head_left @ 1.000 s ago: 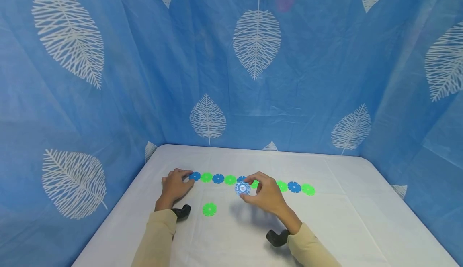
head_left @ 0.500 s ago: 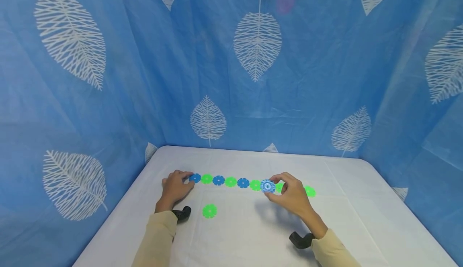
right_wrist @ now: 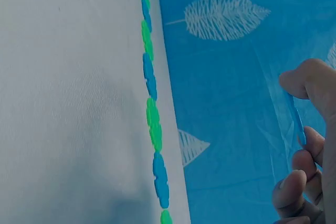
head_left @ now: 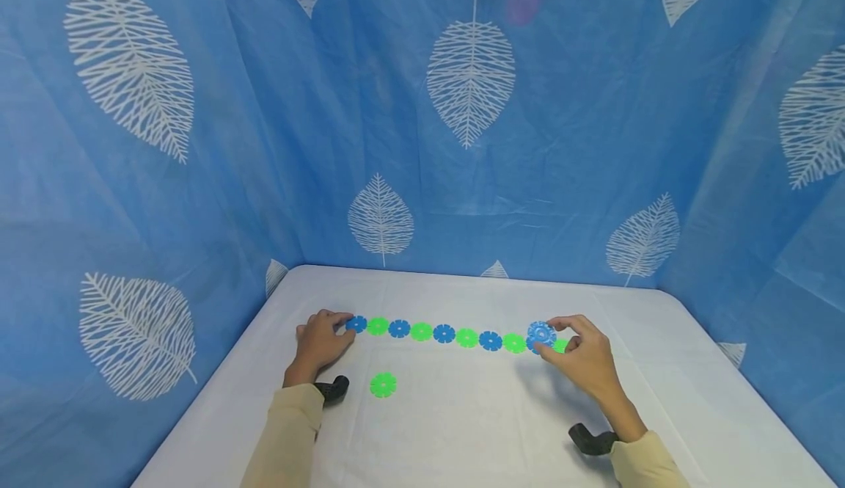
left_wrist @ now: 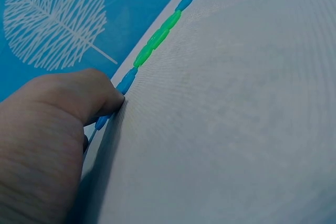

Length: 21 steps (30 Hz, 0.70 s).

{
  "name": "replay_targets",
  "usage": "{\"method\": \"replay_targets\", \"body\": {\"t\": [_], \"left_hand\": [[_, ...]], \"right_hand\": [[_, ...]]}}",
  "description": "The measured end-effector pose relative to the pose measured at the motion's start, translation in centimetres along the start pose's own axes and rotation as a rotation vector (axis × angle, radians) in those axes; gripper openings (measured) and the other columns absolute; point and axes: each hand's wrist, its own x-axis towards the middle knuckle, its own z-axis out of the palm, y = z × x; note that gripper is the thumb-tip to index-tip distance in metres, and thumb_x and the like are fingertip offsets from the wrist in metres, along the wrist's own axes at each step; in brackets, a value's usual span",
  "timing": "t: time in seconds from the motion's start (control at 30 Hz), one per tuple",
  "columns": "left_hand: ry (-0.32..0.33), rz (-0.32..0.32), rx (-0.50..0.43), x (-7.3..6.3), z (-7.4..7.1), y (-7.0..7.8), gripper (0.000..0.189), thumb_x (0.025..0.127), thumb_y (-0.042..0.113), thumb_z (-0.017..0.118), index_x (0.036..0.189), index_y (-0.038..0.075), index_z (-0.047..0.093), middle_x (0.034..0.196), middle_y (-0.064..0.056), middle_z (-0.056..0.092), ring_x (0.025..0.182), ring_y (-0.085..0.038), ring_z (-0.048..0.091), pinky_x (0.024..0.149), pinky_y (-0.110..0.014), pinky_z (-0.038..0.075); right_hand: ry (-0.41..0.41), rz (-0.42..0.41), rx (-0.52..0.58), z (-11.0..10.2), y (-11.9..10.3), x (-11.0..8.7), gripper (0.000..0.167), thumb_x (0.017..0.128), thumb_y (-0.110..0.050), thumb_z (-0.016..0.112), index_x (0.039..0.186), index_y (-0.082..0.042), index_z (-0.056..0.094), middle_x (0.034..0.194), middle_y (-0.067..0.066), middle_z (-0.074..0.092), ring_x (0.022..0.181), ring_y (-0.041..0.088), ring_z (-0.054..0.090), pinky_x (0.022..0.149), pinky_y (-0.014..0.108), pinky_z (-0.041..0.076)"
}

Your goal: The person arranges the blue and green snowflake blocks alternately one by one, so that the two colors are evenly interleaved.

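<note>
In the head view my right hand [head_left: 584, 359] pinches a blue interlocking disc [head_left: 541, 333] by its edges between thumb and index finger. It is held above the right part of a row of alternating blue and green discs, overlapping a blue one there. The right wrist view shows the held disc [right_wrist: 297, 116] edge-on. My left hand [head_left: 320, 346] rests on the table at the row's left end. Its thumb and index finger hold the end blue disc [head_left: 357, 324] by its rim; the thumb partly covers that disc [left_wrist: 126, 81] in the left wrist view.
A single green disc [head_left: 383, 384] lies in front of the row. The white-covered table [head_left: 436, 436] is bordered by blue leaf-patterned cloth [head_left: 561, 143] at the back and sides. A black curved piece [head_left: 592, 440] sits at the right wrist, another [head_left: 332, 390] at the left.
My right hand has moved rightward along the row with the blue disc in its pinch, from mid-row to near the right end. My left hand has stayed in place.
</note>
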Motion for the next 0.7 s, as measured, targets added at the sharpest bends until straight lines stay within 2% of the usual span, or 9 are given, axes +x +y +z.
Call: {"method": "replay_targets", "body": {"t": [0.3,0.47,0.7], "left_hand": [[-0.004,-0.011,-0.002,-0.1,0.0,0.1,0.040,0.087,0.036,0.068,0.124,0.024,0.072,0.116,-0.008,0.065,0.109,-0.029,0.057,0.085,-0.047,0.031],[0.002,-0.005,0.003,0.0,0.1,0.0,0.039,0.086,0.037,0.068,0.123,0.023,0.072,0.115,-0.009,0.065,0.108,-0.029,0.057,0.085,-0.048,0.031],[0.002,-0.013,-0.001,0.0,0.1,-0.1,0.039,0.087,0.037,0.068,0.124,0.024,0.072,0.115,-0.008,0.065,0.109,-0.029,0.057,0.086,-0.048,0.031]], "right_hand": [[0.085,0.057,-0.028,-1.5,2.4,0.0,0.041,0.070,-0.020,0.091,0.105,-0.012,0.073,0.098,0.006,0.065,0.048,0.001,0.047,0.049,0.020,0.041],[0.095,0.155,-0.053,-2.9,3.3,0.1,0.042,0.073,-0.024,0.089,0.109,-0.011,0.072,0.099,0.008,0.064,0.050,0.002,0.048,0.049,0.024,0.041],[0.060,0.289,-0.089,-3.7,4.4,0.1,0.046,0.078,-0.032,0.085,0.115,-0.010,0.070,0.103,0.010,0.062,0.054,0.006,0.050,0.050,0.026,0.041]]}}
